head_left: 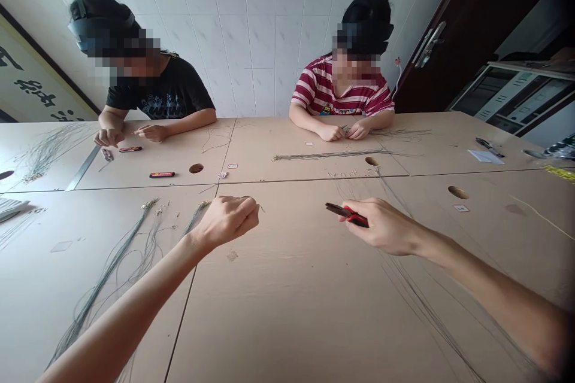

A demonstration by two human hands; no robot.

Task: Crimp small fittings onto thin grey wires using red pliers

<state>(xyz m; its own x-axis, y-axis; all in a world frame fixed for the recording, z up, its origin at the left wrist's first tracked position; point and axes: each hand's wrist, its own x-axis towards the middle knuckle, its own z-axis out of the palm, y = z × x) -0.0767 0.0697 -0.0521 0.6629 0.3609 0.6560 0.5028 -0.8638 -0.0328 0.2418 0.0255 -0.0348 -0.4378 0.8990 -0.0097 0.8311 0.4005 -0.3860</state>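
Observation:
My right hand (pixel 389 226) is wrapped round a small pair of pliers (pixel 348 213) with red and black handles, their dark jaws pointing left. Across from it, my left hand (pixel 231 215) is closed in a pinch; a tiny thin yellowish tip pokes out by its fingers, and what they grip is too small to name. Beside the left forearm lies a bundle of grey-green cords (pixel 110 272) with small pale ends, and another bundle end (pixel 203 206) shows behind the wrist. Thin loose cords (pixel 415 290) run under and past my right hand.
Two people sit across the joined tables (pixel 278 299), their hands at small work. Another cord bundle (pixel 323 155) lies in front of the striped shirt. A red-and-black cutter-like item (pixel 162 175), small labels and a pen (pixel 489 146) lie about. The tabletops have round holes (pixel 458 192).

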